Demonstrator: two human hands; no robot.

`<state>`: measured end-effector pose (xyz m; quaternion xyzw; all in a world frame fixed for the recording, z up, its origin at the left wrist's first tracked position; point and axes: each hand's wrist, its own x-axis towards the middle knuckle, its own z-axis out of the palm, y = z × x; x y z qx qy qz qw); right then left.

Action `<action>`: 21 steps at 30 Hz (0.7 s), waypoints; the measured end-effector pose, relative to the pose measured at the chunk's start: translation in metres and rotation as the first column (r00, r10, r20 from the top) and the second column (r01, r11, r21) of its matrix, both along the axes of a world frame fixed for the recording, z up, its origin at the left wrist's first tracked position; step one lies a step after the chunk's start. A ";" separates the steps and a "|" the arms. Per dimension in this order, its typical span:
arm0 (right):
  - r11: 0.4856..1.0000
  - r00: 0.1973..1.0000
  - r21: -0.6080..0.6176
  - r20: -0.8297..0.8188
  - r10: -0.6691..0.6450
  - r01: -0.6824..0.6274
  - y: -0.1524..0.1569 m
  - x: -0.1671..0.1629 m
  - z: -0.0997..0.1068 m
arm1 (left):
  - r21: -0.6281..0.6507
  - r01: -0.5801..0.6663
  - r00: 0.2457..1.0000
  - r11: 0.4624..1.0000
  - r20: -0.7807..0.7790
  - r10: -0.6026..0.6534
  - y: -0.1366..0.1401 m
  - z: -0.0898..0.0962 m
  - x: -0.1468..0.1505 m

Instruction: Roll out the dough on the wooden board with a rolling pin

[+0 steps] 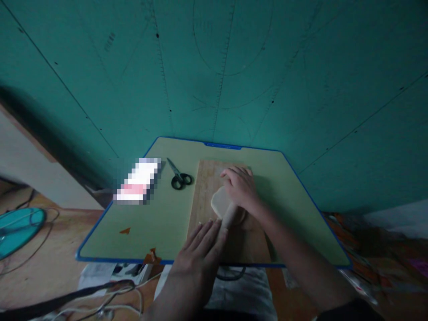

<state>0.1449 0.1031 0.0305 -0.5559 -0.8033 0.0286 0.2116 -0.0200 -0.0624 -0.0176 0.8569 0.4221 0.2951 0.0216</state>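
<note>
A flattened round of pale dough [221,203] lies on the wooden cutting board [205,178]. Slanting across it is a light-coloured rolling pin [229,217]. My right hand [239,185] covers the far end of the pin, its fingers curled over toward the board's upper part. At the near end, my left hand [202,247] has its thumb and forefinger against the pin, the other fingers stretched over the board. The right hand and wrist hide part of the dough and the pin's far end.
Black-handled scissors [180,179] lie left of the board on the blue-edged folding table [284,191]. A lit phone [138,180], blurred out, is farther left. Behind the table stands a green wall [214,80]. Cables [113,303] run below at the left.
</note>
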 end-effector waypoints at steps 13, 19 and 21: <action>0.995 0.994 -0.067 0.092 -0.065 0.072 0.027 -0.040 0.000 | -0.011 -0.125 0.990 0.992 0.062 0.126 0.020 0.005 -0.044; 0.986 0.994 -0.137 0.073 -0.082 0.092 0.032 -0.049 0.005 | -0.145 -0.298 0.952 0.943 0.024 0.304 0.039 0.005 -0.065; 0.988 0.996 -0.132 0.056 -0.074 0.081 0.030 -0.049 0.007 | -0.163 -0.323 0.944 0.932 0.013 0.329 0.043 0.007 -0.067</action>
